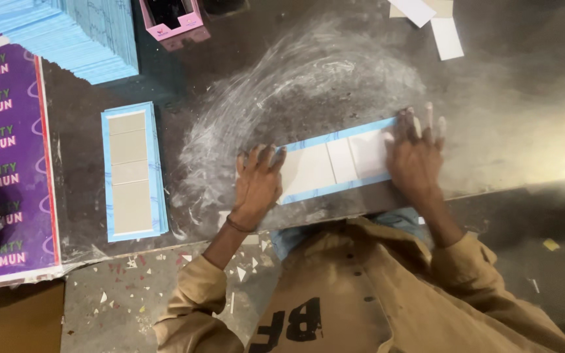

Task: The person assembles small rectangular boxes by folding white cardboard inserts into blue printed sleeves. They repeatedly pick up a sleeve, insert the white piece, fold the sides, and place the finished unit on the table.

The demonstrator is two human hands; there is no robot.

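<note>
Blue-edged card strip (pixel 335 163) lies flat on the dark, chalk-smeared worktable (pixel 492 111), near its front edge, directly ahead of the person. Its long axis runs from about 8 o'clock to 2 o'clock, the 2 o'clock end slightly farther from the body; grey panels sit along its middle. Left hand (pixel 256 183) presses the 8 o'clock end, fingers spread and flat, gripping nothing. Right hand (pixel 415 151) covers the 2 o'clock end, fingers likewise splayed and palm down. Both hands touch the strip, one at each end, so neither is nearer. At 9 o'clock from the left hand, well apart, a stack of similar blue-bordered strips (pixel 132 171) lies with its long axis 12 to 6 o'clock. Purple printed sheets (pixel 8 150) lie beyond it at the table's 9 o'clock margin.
</note>
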